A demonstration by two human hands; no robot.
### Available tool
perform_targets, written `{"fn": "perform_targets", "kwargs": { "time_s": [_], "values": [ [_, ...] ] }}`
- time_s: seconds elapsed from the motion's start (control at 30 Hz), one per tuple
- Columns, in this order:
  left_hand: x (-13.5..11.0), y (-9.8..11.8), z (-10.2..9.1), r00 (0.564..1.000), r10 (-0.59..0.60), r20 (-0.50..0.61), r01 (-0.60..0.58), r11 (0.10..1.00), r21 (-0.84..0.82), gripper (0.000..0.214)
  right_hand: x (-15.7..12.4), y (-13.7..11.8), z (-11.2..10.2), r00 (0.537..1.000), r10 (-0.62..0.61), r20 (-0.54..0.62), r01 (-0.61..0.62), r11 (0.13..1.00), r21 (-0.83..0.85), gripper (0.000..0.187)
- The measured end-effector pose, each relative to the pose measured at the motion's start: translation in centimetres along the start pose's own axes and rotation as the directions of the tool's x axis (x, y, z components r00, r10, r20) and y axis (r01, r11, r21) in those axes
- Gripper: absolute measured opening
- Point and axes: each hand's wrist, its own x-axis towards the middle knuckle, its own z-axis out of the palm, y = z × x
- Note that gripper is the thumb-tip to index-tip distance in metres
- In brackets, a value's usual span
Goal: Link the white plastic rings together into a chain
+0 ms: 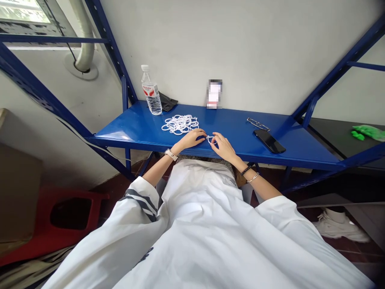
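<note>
A small white cord loop with a knot-like end at its left lies at the front of the blue table. My right hand pinches the loop's right side between thumb and fingers. At the knot end, my left hand has its thumb and fingertips drawn together; they seem to hold a bit of the cord, though the contact is too small to see well. Just behind my left hand lies a loose pile of white cord loops, tangled over one another.
On the blue table stand a water bottle and, behind it, a black pouch. A phone leans on the wall. Glasses and a black phone lie at right. Blue metal posts frame both sides.
</note>
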Motion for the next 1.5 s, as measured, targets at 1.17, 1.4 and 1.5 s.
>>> {"fn": "perform_targets", "kwargs": {
  "time_s": [1.17, 1.4, 1.5],
  "values": [
    [0.2, -0.6, -0.7, 0.948, -0.311, -0.064, 0.198, 0.737, -0.646, 0.040, 3.7, -0.6, 0.7, 0.982, 0.024, 0.188, -0.066, 0.972, 0.225, 0.061],
    [0.1, -0.3, -0.7, 0.946, -0.316, -0.069, 0.187, 0.710, -0.679, 0.040, 3.6, -0.2, 1.7, 0.993, 0.047, 0.106, -0.080, 0.939, 0.335, 0.047],
    [0.2, -0.4, -0.6, 0.952, -0.296, -0.082, 0.162, 0.712, -0.684, 0.043, 3.9, 0.2, 2.0, 0.992, 0.082, 0.100, -0.117, 0.896, 0.429, 0.046]
  ]
}}
